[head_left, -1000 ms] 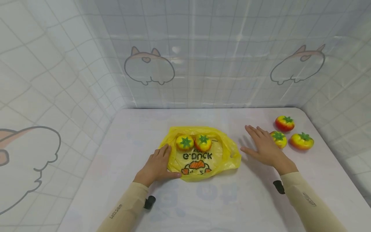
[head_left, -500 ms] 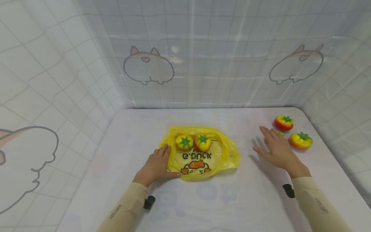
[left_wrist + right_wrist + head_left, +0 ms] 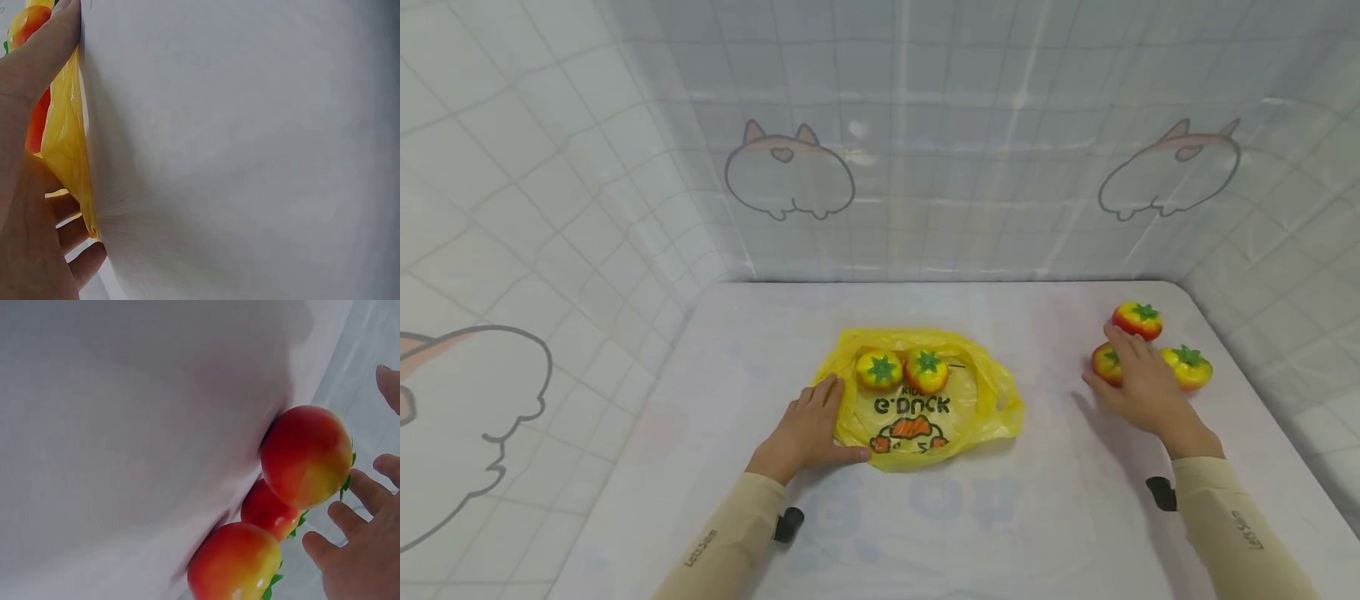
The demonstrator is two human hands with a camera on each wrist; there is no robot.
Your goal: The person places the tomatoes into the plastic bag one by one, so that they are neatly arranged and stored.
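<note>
Here, the left hand (image 3: 805, 429), fingers spread wide, rests against the left edge of a yellow bag (image 3: 996, 427); two tomatoes (image 3: 878, 371) lie within its far side. On the right of the worktop (image 3: 955, 542), the right hand (image 3: 1142, 390), fingers also wide, hangs over the leftmost tomato (image 3: 1103, 364) of three.

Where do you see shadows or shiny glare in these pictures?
Head view: pale streaks of glare on the back wall, and a soft shadow on the table beside the right hand; left wrist view: the white surface dims to grey along the picture's right edge; right wrist view: small white highlights on the lowest red-yellow fruit.
</note>
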